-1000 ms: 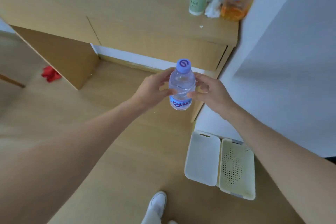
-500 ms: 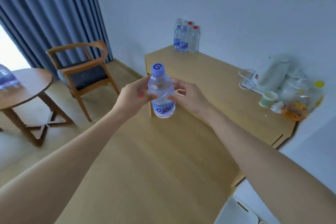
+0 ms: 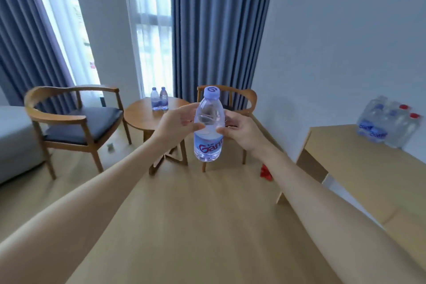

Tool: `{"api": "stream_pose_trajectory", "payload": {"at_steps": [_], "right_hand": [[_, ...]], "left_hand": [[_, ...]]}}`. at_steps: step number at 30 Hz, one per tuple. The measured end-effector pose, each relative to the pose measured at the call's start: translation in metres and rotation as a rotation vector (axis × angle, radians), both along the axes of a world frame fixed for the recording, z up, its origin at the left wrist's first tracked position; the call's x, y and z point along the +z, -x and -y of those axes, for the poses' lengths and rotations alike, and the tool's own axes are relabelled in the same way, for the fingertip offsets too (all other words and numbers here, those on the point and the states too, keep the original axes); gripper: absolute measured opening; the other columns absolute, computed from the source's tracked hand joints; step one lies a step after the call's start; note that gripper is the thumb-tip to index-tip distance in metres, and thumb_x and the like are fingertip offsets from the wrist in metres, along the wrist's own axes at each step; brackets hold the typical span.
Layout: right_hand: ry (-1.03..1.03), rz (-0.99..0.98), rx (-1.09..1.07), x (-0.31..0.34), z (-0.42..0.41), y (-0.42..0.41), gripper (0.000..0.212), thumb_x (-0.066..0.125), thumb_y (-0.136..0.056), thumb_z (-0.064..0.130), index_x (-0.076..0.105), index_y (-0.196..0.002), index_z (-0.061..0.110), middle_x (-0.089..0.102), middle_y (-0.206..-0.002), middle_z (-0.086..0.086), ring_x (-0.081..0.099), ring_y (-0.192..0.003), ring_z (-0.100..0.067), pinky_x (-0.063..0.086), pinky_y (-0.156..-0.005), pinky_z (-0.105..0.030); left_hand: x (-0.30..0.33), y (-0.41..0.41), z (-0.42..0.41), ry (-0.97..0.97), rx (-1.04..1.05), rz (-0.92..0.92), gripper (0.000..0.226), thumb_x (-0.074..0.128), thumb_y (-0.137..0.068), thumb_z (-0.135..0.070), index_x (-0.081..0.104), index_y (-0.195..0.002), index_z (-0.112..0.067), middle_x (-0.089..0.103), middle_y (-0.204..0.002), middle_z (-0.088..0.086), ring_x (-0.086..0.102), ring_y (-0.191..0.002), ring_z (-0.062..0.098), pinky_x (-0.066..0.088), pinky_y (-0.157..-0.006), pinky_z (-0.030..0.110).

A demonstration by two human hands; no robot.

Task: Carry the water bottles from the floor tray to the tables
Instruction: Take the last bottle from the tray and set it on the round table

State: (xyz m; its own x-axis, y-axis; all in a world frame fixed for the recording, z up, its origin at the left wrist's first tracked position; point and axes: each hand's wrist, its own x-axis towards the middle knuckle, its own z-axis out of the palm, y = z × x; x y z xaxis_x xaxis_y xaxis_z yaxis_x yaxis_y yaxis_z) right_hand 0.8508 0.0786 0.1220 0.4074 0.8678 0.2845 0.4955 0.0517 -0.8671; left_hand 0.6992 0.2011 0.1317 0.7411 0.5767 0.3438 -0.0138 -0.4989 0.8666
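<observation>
One full water bottle, upright, both my hands' fingers grasping its mid-body; likely heavy, slick, crushable, so hold there gently.

The single head camera looks forward and a little downward from standing height, close to the water bottle at centre; the round table lies farther, toward 11 o'clock.

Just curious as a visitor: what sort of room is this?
Probably a hotel room: two wooden armchairs flank a small round table by floor-length blue curtains, with a desk against the wall.
</observation>
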Motion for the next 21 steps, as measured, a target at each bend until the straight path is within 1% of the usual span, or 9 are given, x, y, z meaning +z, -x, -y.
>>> {"api": "stream_pose_trajectory", "payload": {"at_steps": [2, 4, 7, 10, 11, 14, 17, 19, 21], "right_hand": [[-0.005, -0.040, 0.055, -0.003, -0.049, 0.012, 0.045, 0.069, -0.082, 0.023, 0.058, -0.126, 0.020, 0.068, -0.118, 0.001, 0.061, -0.111, -0.018, 0.047, -0.098, -0.033], [0.007, -0.074, 0.123, -0.007, -0.094, 0.020, 0.043, 0.066, -0.085, 0.021, 0.057, -0.127, 0.016, 0.067, -0.120, -0.001, 0.061, -0.111, -0.015, 0.047, -0.098, -0.031], [0.036, -0.088, 0.181, -0.016, -0.154, 0.022, 0.044, 0.067, -0.085, 0.024, 0.057, -0.128, 0.017, 0.067, -0.120, -0.002, 0.060, -0.113, -0.017, 0.045, -0.103, -0.040], [0.058, -0.089, 0.209, -0.025, -0.205, 0.012, 0.039, 0.069, -0.083, 0.022, 0.062, -0.121, 0.022, 0.069, -0.116, -0.003, 0.062, -0.110, -0.021, 0.046, -0.102, -0.043], [0.061, -0.092, 0.222, -0.028, -0.222, 0.006, 0.037, 0.070, -0.082, 0.020, 0.063, -0.118, 0.024, 0.069, -0.114, -0.003, 0.062, -0.109, -0.022, 0.046, -0.101, -0.042], [0.067, -0.106, 0.263, -0.042, -0.271, -0.019, 0.038, 0.072, -0.080, 0.018, 0.062, -0.114, 0.030, 0.071, -0.110, -0.003, 0.064, -0.105, -0.021, 0.049, -0.096, -0.034], [0.089, -0.137, 0.280, -0.061, -0.319, -0.058, 0.038, 0.073, -0.078, 0.017, 0.064, -0.113, 0.027, 0.071, -0.108, -0.002, 0.065, -0.102, -0.018, 0.051, -0.090, -0.025], [0.125, -0.160, 0.303, -0.073, -0.352, -0.086, 0.041, 0.074, -0.078, 0.015, 0.064, -0.116, 0.023, 0.071, -0.109, -0.001, 0.065, -0.101, -0.014, 0.051, -0.086, -0.018], [0.159, -0.174, 0.325, -0.079, -0.386, -0.113, 0.042, 0.074, -0.077, 0.013, 0.063, -0.116, 0.023, 0.070, -0.110, 0.000, 0.064, -0.098, -0.009, 0.050, -0.083, -0.013]], "left_hand": [[-0.003, 0.014, -0.040, 0.040, 0.063, 0.015, 0.056, 0.068, -0.080, -0.003, 0.050, -0.132, -0.015, 0.061, -0.106, -0.010, 0.061, -0.090, 0.005, 0.050, -0.083, 0.021], [-0.009, 0.025, -0.079, 0.074, 0.113, 0.036, 0.054, 0.068, -0.080, -0.004, 0.051, -0.131, -0.013, 0.062, -0.109, -0.005, 0.064, -0.093, 0.010, 0.052, -0.083, 0.023], [-0.019, 0.035, -0.131, 0.088, 0.177, 0.040, 0.052, 0.069, -0.080, -0.009, 0.054, -0.130, -0.013, 0.065, -0.112, 0.000, 0.065, -0.096, 0.012, 0.054, -0.081, 0.023], [-0.030, 0.032, -0.176, 0.098, 0.220, 0.023, 0.054, 0.070, -0.079, -0.012, 0.053, -0.130, -0.014, 0.065, -0.108, -0.003, 0.066, -0.087, 0.003, 0.055, -0.072, 0.016], [-0.035, 0.028, -0.191, 0.103, 0.236, 0.014, 0.055, 0.070, -0.079, -0.013, 0.053, -0.130, -0.014, 0.065, -0.108, -0.003, 0.066, -0.086, 0.001, 0.055, -0.071, 0.016], [-0.052, 0.006, -0.235, 0.119, 0.260, -0.010, 0.056, 0.069, -0.080, -0.014, 0.051, -0.132, -0.014, 0.066, -0.115, 0.002, 0.067, -0.092, 0.006, 0.056, -0.078, 0.025], [-0.069, -0.028, -0.281, 0.143, 0.257, -0.049, 0.056, 0.069, -0.080, -0.010, 0.050, -0.133, -0.010, 0.065, -0.117, 0.006, 0.066, -0.087, -0.002, 0.056, -0.074, 0.016], [-0.080, -0.054, -0.312, 0.168, 0.269, -0.069, 0.055, 0.069, -0.079, -0.008, 0.051, -0.132, -0.009, 0.066, -0.117, 0.008, 0.066, -0.086, -0.002, 0.056, -0.072, 0.015], [-0.089, -0.080, -0.340, 0.199, 0.289, -0.075, 0.055, 0.070, -0.079, -0.006, 0.051, -0.131, -0.010, 0.067, -0.115, 0.008, 0.067, -0.083, -0.005, 0.055, -0.071, 0.014]]}}
